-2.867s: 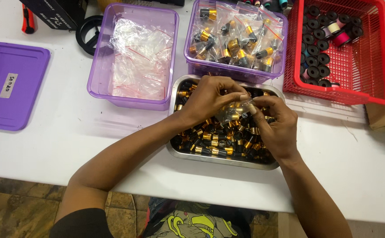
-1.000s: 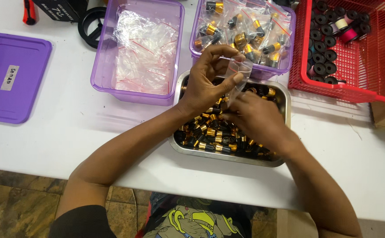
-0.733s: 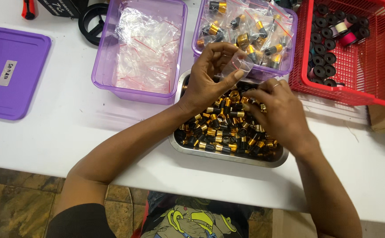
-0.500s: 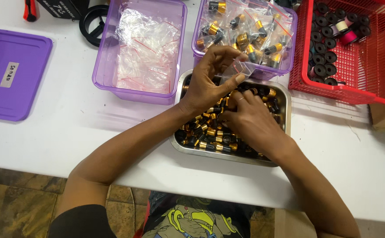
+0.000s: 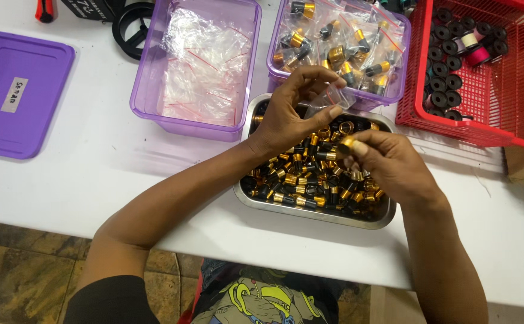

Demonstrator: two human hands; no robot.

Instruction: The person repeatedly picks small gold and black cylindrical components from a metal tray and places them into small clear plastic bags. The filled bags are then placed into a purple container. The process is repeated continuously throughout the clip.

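Note:
My left hand [image 5: 292, 117] holds a small clear plastic bag [image 5: 329, 99] pinched open between thumb and fingers, above the far edge of a metal tray [image 5: 310, 211]. The tray is full of small gold-and-black cylindrical parts [image 5: 310, 177]. My right hand [image 5: 388, 165] hovers over the tray's right half and pinches one gold-and-black part [image 5: 347, 144] at its fingertips, just below the bag.
A purple tub [image 5: 148, 90] of empty clear bags sits at the left, a second purple tub [image 5: 397, 90] of bagged parts behind the tray. A red basket [image 5: 514, 129] holds black spools. A purple lid [image 5: 19, 99] lies far left. The table's front edge is near.
My right hand dipped into the tray and came up with one part pinched in its fingers. My left hand kept the bag raised in nearly the same spot.

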